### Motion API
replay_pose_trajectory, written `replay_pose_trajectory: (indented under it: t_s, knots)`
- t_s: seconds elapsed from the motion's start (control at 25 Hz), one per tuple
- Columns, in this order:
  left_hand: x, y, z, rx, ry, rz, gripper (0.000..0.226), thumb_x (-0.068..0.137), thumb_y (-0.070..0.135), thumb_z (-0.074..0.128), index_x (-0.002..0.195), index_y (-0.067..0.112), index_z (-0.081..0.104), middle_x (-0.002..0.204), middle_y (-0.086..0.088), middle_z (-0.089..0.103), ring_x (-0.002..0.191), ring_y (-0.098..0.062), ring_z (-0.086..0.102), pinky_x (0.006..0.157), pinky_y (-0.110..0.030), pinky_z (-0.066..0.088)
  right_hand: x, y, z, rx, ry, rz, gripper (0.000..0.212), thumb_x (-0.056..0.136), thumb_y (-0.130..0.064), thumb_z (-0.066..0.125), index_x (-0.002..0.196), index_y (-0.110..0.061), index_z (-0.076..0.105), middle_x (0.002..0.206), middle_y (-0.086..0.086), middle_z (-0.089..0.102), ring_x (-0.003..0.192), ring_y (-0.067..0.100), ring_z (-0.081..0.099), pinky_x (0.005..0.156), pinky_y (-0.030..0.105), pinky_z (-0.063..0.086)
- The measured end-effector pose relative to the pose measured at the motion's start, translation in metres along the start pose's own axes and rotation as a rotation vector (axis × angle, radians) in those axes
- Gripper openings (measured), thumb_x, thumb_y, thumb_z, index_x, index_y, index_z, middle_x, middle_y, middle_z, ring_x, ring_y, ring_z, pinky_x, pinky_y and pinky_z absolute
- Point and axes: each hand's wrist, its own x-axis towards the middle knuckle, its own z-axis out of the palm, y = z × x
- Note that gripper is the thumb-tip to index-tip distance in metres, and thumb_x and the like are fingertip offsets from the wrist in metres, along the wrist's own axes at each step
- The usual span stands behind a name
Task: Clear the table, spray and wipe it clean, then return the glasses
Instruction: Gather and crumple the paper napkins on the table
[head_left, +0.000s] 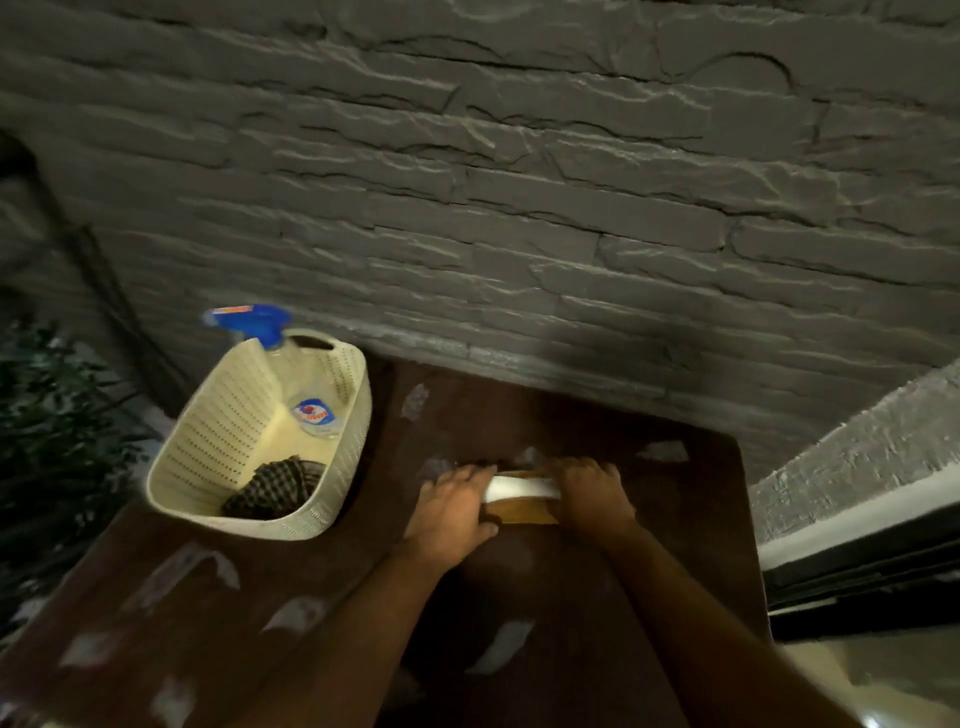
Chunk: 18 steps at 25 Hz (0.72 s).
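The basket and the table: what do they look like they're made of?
The basket looks like cream moulded plastic: its walls carry even rows of small holes, with a cut-out handle at the rim. The table looks like dark brown wood or a wood-look top with a glossy finish, since pale light patches reflect off it; the blur leaves the grain unclear.

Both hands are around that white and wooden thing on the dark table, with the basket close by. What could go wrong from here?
The left hand and right hand hold the white and wooden object at its ends; it might slip. The basket with the spray bottle and checked cloth seems to sit near the table edge, so a nudge might tip it.
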Motion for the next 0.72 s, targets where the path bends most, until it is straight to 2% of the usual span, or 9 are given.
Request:
replay_pose_trajectory:
  t_s: [0.16,0.24,0.36,0.48,0.64,0.72]
  knots:
    - [-0.09,-0.087,-0.011,-0.021,0.133,-0.106,0.061,0.077,0.044,0.067,0.134,0.033,0.047,0.127,0.009,0.056,0.118,-0.015,0.053,0.096,-0.034,0.04,-0.01,-0.107,0.002,0.013,0.116,-0.292,0.037,0.08,-0.041,0.054,0.117,-0.037,0.057,0.113,-0.007,0.065,0.109,0.021,0.058,0.095,0.04,0.034]
    - [-0.152,-0.137,-0.013,-0.052,0.185,-0.188,0.058,0.074,0.043,0.07,0.128,0.031,0.053,0.121,0.008,0.062,0.111,-0.016,0.059,0.091,-0.034,0.044,-0.021,-0.179,0.014,-0.011,0.141,-0.448,0.042,0.074,-0.036,0.061,0.115,-0.035,0.059,0.109,-0.008,0.066,0.103,0.02,0.059,0.091,0.039,0.038]
    - [-0.258,-0.205,-0.016,-0.068,0.247,-0.371,0.056,0.073,0.042,0.07,0.127,0.031,0.056,0.118,0.009,0.063,0.107,-0.017,0.06,0.088,-0.033,0.043,-0.045,-0.294,0.039,0.019,0.119,-0.62,0.051,0.064,-0.029,0.071,0.114,-0.033,0.064,0.106,-0.008,0.069,0.099,0.021,0.063,0.088,0.04,0.046]
    - [-0.37,-0.266,-0.016,-0.102,0.26,-0.552,0.054,0.075,0.043,0.067,0.127,0.034,0.053,0.118,0.008,0.062,0.109,-0.017,0.058,0.091,-0.034,0.042,-0.079,-0.412,0.071,0.073,0.057,-0.783,0.052,0.058,-0.034,0.072,0.109,-0.029,0.066,0.1,-0.005,0.07,0.091,0.024,0.065,0.082,0.041,0.051]
    - [-0.513,-0.325,-0.005,-0.157,0.323,-0.771,0.047,0.078,0.038,0.066,0.123,0.03,0.056,0.116,0.003,0.063,0.108,-0.022,0.058,0.089,-0.036,0.042,-0.136,-0.545,0.126,0.119,0.03,-1.056,0.047,0.06,-0.029,0.07,0.106,-0.018,0.07,0.094,0.005,0.072,0.083,0.034,0.067,0.072,0.048,0.054]
    - [-0.58,-0.339,0.016,-0.192,0.325,-0.898,0.046,0.076,0.036,0.07,0.12,0.026,0.059,0.114,-0.001,0.065,0.107,-0.025,0.06,0.088,-0.037,0.042,-0.171,-0.599,0.162,0.066,-0.046,-1.11,0.047,0.059,-0.026,0.07,0.104,-0.014,0.07,0.092,0.01,0.072,0.079,0.037,0.067,0.066,0.048,0.055]
